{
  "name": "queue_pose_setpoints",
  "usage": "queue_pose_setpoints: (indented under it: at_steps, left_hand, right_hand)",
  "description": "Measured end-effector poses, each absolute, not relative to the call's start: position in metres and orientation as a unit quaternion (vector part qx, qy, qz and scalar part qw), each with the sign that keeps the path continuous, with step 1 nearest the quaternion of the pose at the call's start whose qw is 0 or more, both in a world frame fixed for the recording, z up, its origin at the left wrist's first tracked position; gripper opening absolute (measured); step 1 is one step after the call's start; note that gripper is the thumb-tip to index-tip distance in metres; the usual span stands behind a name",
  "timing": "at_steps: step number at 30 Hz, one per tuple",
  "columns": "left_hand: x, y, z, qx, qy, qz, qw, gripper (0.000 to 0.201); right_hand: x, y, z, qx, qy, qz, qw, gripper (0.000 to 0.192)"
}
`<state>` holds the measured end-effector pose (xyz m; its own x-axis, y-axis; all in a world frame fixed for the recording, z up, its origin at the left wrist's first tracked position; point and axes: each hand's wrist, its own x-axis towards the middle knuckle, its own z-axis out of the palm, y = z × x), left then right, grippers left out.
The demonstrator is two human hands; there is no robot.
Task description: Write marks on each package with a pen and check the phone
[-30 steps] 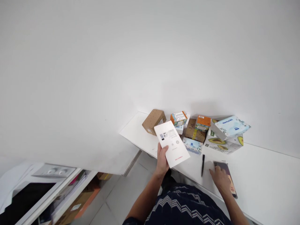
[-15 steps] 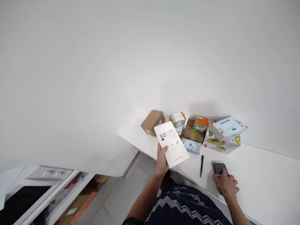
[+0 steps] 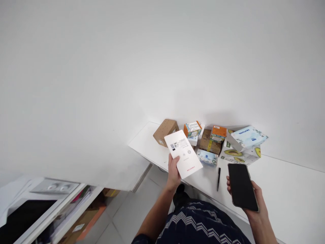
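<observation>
My left hand [image 3: 174,171] grips a flat white box [image 3: 186,159] by its left edge, thumb on top. Printed codes and red lettering show on the box's upper face. In my right hand [image 3: 256,200] lies a smartphone [image 3: 242,186], its dark screen facing up and its lower end near the palm. Fingertips curl round the phone's left side, the thumb along the right. Between the two hands a black pen [image 3: 218,179] rests on the white table [image 3: 286,189]. A small blue-and-white tissue pack [image 3: 207,157] lies just beyond the pen.
Along the wall stand a brown carton [image 3: 165,131], an orange-and-white box [image 3: 192,128], another brown carton [image 3: 207,144] under an orange box [image 3: 218,133], and an avocado-print box [image 3: 240,156] topped by a tissue pack [image 3: 250,137]. A shelf unit [image 3: 83,206] stands lower left.
My right hand has lifted the smartphone off the table and turned it screen up. The white box in my left hand has shifted slightly left.
</observation>
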<state>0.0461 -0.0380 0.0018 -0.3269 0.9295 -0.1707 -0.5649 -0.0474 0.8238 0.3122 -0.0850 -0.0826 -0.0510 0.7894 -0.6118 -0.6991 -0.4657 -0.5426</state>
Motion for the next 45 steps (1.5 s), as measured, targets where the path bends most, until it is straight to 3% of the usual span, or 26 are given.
queue_pose_setpoints:
  at_steps: [5, 11, 19, 35, 45]
  left_hand:
    - [0.044, -0.035, -0.002, 0.211, 0.428, 0.698, 0.534, 0.039]
    - [0.046, -0.036, -0.005, 0.226, 0.435, 0.692, 0.53, 0.042]
    - [0.051, -0.044, -0.001, 0.259, 0.439, 0.672, 0.537, 0.032]
    - [0.052, -0.044, -0.006, 0.267, 0.433, 0.661, 0.551, 0.043]
    - [0.051, -0.044, -0.002, 0.278, 0.453, 0.657, 0.535, 0.043]
  right_hand:
    - [0.275, -0.1, -0.026, -0.351, -0.063, 0.803, 0.478, 0.058]
    - [0.235, -0.1, 0.003, -0.239, -0.101, 0.886, 0.384, 0.058]
    - [0.203, -0.09, -0.002, -0.149, -0.119, 0.925, 0.329, 0.056]
    - [0.2, -0.092, 0.011, -0.167, -0.188, 0.904, 0.345, 0.055]
    - [0.206, -0.085, -0.017, -0.172, -0.113, 0.919, 0.335, 0.058]
